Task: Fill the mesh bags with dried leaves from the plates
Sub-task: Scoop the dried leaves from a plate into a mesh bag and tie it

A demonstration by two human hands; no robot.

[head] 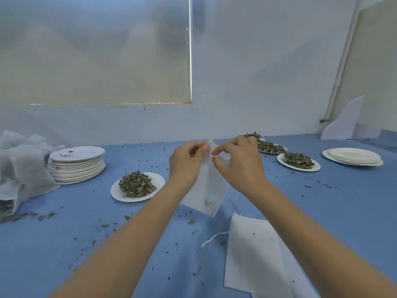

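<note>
Mesh bag [206, 186] pinched at top by both hands [217, 162], its mouth hidden.

Head camera looks forward, down over table [64, 244].

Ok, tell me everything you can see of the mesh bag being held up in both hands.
The mesh bag is a flat white pouch of thin, slightly see-through fabric, hanging above the blue table. The left hand pinches its top edge; the right hand pinches its white drawstring. A few dark specks show near its bottom. It looks nearly empty.
</note>
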